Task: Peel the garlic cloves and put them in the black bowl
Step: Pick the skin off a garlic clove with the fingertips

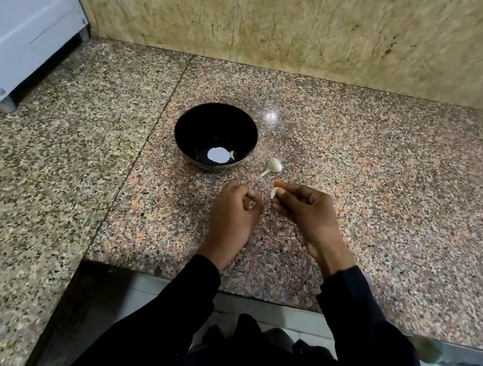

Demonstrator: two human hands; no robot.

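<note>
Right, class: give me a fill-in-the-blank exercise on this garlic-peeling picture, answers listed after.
1. The right hand pinches a garlic clove while the left hand is curled to the ____ of it.
2. The black bowl stands on the ____ countertop.
3. A second garlic clove lies on the counter to the ____ of the bowl.

Missing words: left; granite; right

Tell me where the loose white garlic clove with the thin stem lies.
In the head view, the white garlic clove with the thin stem lies on the speckled granite counter, just right of the glossy black bowl and beyond the right hand.
</note>
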